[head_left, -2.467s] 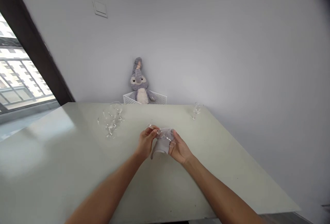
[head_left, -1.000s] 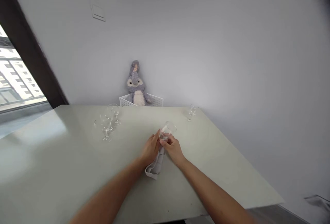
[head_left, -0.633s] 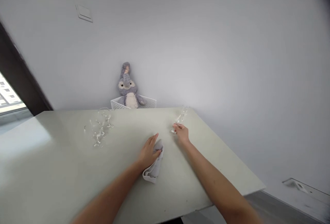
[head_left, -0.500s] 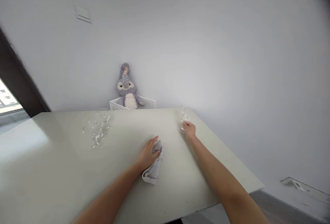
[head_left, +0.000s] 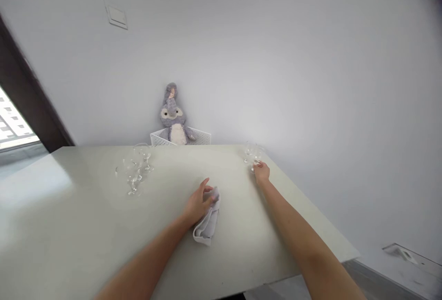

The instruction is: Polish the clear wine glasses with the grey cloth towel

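A pale worktop (head_left: 69,208) fills the lower view, its far edge meeting a white wall (head_left: 276,60). Beyond that edge, a perforated white basket (head_left: 180,139) with a plush rabbit (head_left: 172,115) seated upright in it. Near the far edge, left of centre, stemmed glasses (head_left: 134,171) bunched tightly together, well apart from the hands. Left hand (head_left: 198,204) low over the worktop, fingers spread and lifted, no pinch, fingertips at the top of a crumpled grey cloth (head_left: 207,224) lying within easy reach. Right hand (head_left: 261,173) at the end of a long reach toward the far right corner, fingers curled at the foot of a lone upright glass (head_left: 253,153); whether gripping, impossible to tell.
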`<state>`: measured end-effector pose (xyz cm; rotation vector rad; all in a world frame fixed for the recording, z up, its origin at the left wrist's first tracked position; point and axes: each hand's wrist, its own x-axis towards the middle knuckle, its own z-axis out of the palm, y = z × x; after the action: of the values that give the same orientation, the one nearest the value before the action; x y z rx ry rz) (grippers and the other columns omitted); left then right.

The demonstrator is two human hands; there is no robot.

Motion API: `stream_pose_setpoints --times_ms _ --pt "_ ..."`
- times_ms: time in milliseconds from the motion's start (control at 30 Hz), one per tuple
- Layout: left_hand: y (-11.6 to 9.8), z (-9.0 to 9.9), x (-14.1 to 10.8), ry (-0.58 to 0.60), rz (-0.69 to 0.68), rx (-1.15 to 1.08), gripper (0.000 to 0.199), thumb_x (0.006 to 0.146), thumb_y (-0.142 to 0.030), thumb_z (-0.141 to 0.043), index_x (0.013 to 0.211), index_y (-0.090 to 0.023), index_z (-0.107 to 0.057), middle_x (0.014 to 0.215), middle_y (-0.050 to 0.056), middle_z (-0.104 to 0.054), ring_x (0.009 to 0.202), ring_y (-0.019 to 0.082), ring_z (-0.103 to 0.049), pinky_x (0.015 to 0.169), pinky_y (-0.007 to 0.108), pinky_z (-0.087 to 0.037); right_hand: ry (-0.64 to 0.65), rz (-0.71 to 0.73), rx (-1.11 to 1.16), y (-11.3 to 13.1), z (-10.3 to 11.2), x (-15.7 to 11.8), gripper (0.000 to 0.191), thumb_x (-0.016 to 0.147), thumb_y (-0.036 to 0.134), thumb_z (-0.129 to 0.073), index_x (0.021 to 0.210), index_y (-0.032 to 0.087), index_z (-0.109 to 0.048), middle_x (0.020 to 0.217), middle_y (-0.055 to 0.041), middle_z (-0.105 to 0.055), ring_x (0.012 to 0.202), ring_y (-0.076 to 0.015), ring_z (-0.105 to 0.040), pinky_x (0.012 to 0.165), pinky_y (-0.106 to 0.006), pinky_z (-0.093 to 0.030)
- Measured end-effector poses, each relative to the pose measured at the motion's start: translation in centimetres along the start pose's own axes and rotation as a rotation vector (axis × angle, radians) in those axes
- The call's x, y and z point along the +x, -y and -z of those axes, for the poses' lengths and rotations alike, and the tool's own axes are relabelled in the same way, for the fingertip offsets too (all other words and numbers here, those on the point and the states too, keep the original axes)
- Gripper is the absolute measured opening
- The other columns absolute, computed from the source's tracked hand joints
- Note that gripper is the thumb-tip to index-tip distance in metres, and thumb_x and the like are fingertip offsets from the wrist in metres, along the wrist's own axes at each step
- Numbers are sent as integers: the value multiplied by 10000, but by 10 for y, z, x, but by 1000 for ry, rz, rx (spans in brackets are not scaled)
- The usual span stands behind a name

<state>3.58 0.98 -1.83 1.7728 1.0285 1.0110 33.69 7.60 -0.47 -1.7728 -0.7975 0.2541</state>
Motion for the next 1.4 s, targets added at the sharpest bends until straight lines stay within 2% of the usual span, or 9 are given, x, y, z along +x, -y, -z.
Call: stream_pose_setpoints --times_ms 167,233,367,567,733,900,1067,1200,1400 --pt "-9 8 4 -274 30 -142 389 777 -323 -470 1139 -187 -431 899 43 -577 805 132 -550 745 283 -425 54 76 35 22 9 -61 294 686 312 -441 919 159 -533 769 -33 -571 666 -157 -519 589 -251 -386" --pt "-17 15 4 -454 -12 -174 309 793 -337 -446 1064 -191 -460 788 9 -541 729 117 -525 701 259 -421 225 183 50 40 10 -101 202 710 327 -458 820 186 -553 664 4 -566 601 -139 -506 572 -239 -379" --pt "-36 33 6 -816 -18 -375 188 796 -325 -415 937 -200 -431 656 -39 -440 613 90 -469 640 229 -415 744 605 -159 80 16 -175 282 816 416 -388 773 224 -589 581 12 -567 533 -130 -495 532 -240 -328" --pt "-45 76 -3 -1117 335 -909 141 777 -306 -390 902 -250 -354 706 -51 -415 530 49 -439 579 200 -425 916 749 -401 90 10 -213 417 760 583 -433 977 265 -593 550 -4 -585 561 -163 -541 482 -240 -260" --pt "-30 127 -17 -1143 525 -1092 227 830 -334 -232 1040 -263 -282 749 -5 -437 541 87 -502 553 255 -470 943 732 -352 80 -6 -204 468 814 557 -343 580 208 -550 548 10 -525 500 -113 -453 467 -234 -230" --pt "-20 156 -16 -1026 562 -1322 364 837 -477 -146 1145 -297 -220 926 91 -498 727 179 -603 590 383 -505 989 597 -226 75 -6 -192 380 720 519 -517 534 190 -479 512 47 -440 475 -90 -385 460 -216 -250" --pt "-11 162 -11 -931 415 -1454 304 824 -516 -259 967 -263 -347 1027 115 -502 877 204 -598 634 403 -518 1004 557 -257 67 1 -188 241 543 315 -697 682 213 -528 573 66 -504 499 -88 -405 467 -204 -249" --pt "-10 164 -11 -949 416 -1468 184 838 -382 -329 839 -201 -363 993 120 -503 903 198 -589 616 342 -542 1066 534 -155 65 5 -180 153 582 251 -641 599 188 -503 570 52 -502 536 -97 -425 489 -208 -270" --pt "-22 145 -9 -936 447 -1498 117 826 -294 -405 810 -194 -349 906 70 -473 881 169 -589 601 285 -560 1022 2 425 73 14 -155 239 690 390 -571 683 171 -476 576 39 -500 517 -101 -451 495 -220 -337"
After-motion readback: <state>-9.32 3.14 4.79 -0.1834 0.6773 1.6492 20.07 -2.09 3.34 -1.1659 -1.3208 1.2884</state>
